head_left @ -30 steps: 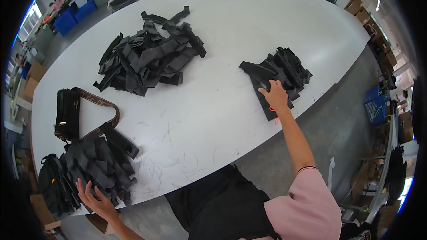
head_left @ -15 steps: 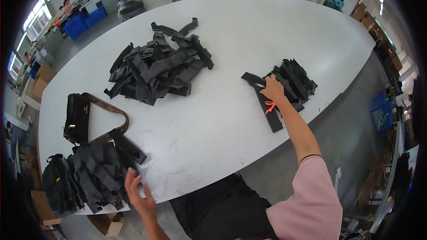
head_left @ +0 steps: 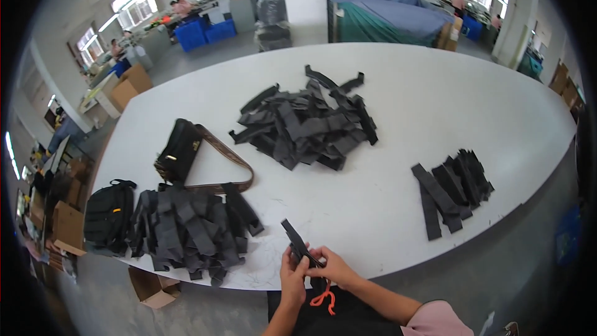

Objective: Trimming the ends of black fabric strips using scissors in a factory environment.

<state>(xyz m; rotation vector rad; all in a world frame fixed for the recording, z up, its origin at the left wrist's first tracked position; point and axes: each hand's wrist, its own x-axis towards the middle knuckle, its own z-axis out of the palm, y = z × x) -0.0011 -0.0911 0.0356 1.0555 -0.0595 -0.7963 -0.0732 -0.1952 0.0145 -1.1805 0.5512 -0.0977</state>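
A black fabric strip (head_left: 290, 231) stands up from my left hand (head_left: 291, 279), whose fingers are closed around its lower part at the table's near edge. Against it, my right hand (head_left: 336, 267) is closed too, its fingertips meeting the strip. An orange cord (head_left: 323, 298) dangles below the right hand, tied to thread snips whose blades are mostly hidden between the hands now. Left of my hands spreads a heap of black strips (head_left: 193, 227). Farther right lies a neater row of black strips (head_left: 457, 183), with a few set slantwise at its left end.
A larger loose pile of black strips (head_left: 305, 124) covers the white table's (head_left: 398, 112) middle back. At the left are a black shoulder bag (head_left: 180, 149) with a brown strap and a black backpack (head_left: 109, 218). An open cardboard box (head_left: 152, 289) stands on the floor below.
My right hand has come from the right-hand row to the near edge, carrying the orange-corded snips. My left hand, open before, now grips a strip there. The view has shifted.
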